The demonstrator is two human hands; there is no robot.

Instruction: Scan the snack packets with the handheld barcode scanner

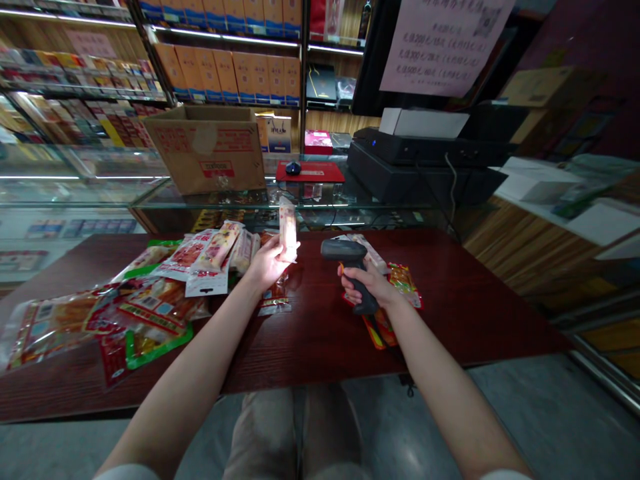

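Note:
My left hand (269, 266) grips a slim wrapped snack bar (288, 230), held upright above the dark wooden counter (310, 347). A bright patch of light falls on its wrapper. In my right hand (367, 283) is a black barcode scanner (345, 251), its head pointing left toward the snack bar. Left of my left hand lies a heap of snack packets (155, 303), some clear and some red, green or white. A reddish clear packet (276, 297) lies just under that hand. Behind and under my right hand are a pale packet (370, 253) and a red-yellow packet (403, 280).
A cardboard box (215, 157) stands on the glass display case behind the counter. Near it are a mouse (293, 168) on a red mat and a black cash register unit (425, 167). A paper sign (440, 47) hangs above. White boxes (540, 179) sit on the right.

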